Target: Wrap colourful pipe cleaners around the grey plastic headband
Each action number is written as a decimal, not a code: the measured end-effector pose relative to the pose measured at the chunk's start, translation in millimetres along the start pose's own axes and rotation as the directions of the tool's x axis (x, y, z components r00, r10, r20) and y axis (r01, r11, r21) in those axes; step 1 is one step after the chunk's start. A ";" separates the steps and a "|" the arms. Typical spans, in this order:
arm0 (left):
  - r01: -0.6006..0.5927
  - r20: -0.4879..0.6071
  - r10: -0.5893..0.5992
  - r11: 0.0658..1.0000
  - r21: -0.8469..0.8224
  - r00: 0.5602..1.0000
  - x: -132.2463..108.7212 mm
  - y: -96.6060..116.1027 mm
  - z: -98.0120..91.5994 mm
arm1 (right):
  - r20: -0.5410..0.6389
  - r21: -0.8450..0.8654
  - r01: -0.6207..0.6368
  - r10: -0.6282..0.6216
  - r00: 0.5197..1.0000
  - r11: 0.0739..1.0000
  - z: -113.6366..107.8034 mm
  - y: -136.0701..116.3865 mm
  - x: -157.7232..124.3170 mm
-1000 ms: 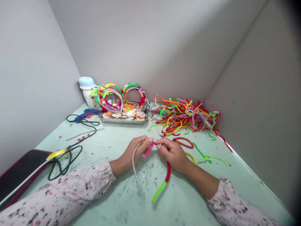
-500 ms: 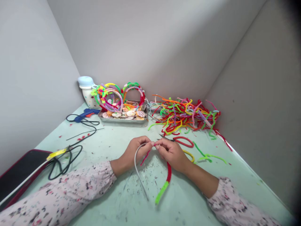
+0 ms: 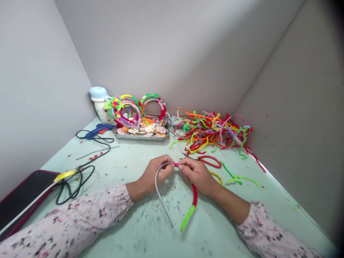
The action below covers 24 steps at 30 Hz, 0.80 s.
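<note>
1. Headband (image 3: 195,195): arched between your hands, ends toward you.
2. Your left hand (image 3: 157,173): fingertips clamped on it, left of the pink wrap (image 3: 176,164).
3. Your right hand (image 3: 197,177): same, right side.
4. Scissors (image 3: 199,158): just behind right hand.
5. Yellow tag (image 3: 65,175) on cable (image 3: 29,207): too blurred to read.

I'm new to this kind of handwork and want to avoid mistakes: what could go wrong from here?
The pink strip might loosen or twist unevenly if either the left hand or the right hand loses its grip, since it sits on a thin band pinched between the fingertips. Also, the scissors lie just beyond the right hand, so its knuckles could brush the blades.
</note>
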<state>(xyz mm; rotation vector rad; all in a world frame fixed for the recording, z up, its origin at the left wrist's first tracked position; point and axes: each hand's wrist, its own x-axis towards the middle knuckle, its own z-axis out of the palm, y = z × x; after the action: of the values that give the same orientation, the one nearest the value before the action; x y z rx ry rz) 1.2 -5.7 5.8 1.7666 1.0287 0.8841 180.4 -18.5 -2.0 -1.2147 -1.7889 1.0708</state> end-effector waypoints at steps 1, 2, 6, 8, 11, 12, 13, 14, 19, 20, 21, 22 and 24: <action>0.001 -0.002 -0.001 1.000 -0.004 1.000 -0.1 0.4 0.1 | 0.001 0.003 0.000 0.000 1.000 1.000 0.0 0.0 0.0; 0.002 -0.004 -0.002 1.000 -0.006 1.000 -0.2 0.5 0.1 | 0.002 0.007 0.000 0.000 1.000 1.000 -0.1 -0.1 0.0; -0.006 -0.015 0.006 1.000 -0.006 1.000 0.1 -0.7 0.5 | -0.003 0.018 -0.004 0.004 1.000 1.000 0.0 0.5 -0.1; -0.012 -0.022 0.012 1.000 -0.003 1.000 0.4 -1.4 0.7 | -0.004 0.028 -0.010 0.010 1.000 1.000 0.1 1.1 0.1; -0.015 -0.031 0.016 1.000 0.025 0.999 0.7 -0.7 0.9 | 0.003 0.043 -0.012 0.012 1.000 0.999 0.0 1.8 0.4; -0.017 -0.034 0.018 0.999 0.041 0.999 0.6 0.0 0.9 | 0.005 0.046 -0.012 0.012 1.000 0.999 -0.1 1.9 0.5; -0.019 -0.037 0.021 0.998 0.057 0.999 0.5 0.8 0.9 | 0.008 0.049 -0.013 0.013 1.000 0.999 -0.2 2.0 0.6; -0.022 -0.040 0.024 0.997 0.071 0.999 0.4 1.6 0.9 | 0.009 0.053 -0.014 0.014 1.000 0.999 -0.3 2.0 0.6; -0.027 -0.033 0.031 0.995 0.100 0.999 -0.3 3.2 0.8 | 0.018 0.093 -0.019 0.018 1.000 0.995 -0.2 2.0 0.5; -0.029 -0.032 0.032 0.994 0.103 0.999 -0.4 2.9 0.8 | 0.026 0.099 -0.024 0.022 0.999 0.995 -0.2 2.0 0.4; -0.031 -0.029 0.034 0.994 0.106 0.999 -0.4 2.6 0.7 | 0.035 0.103 -0.030 0.027 0.999 0.994 -0.3 1.9 0.2; -0.034 -0.027 0.037 0.993 0.110 0.999 -0.4 2.4 0.6 | 0.043 0.106 -0.036 0.031 0.999 0.994 -0.4 1.8 0.1; -0.040 -0.024 0.044 0.992 0.118 0.999 -0.5 2.5 0.3 | 0.054 0.108 -0.039 0.033 0.998 0.993 -0.7 1.5 -0.2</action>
<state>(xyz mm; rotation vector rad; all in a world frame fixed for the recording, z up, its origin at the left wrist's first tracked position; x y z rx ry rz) 1.9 -6.9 7.9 1.8854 1.0838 0.8910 181.6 -18.2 -3.1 -1.1672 -1.7297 1.2143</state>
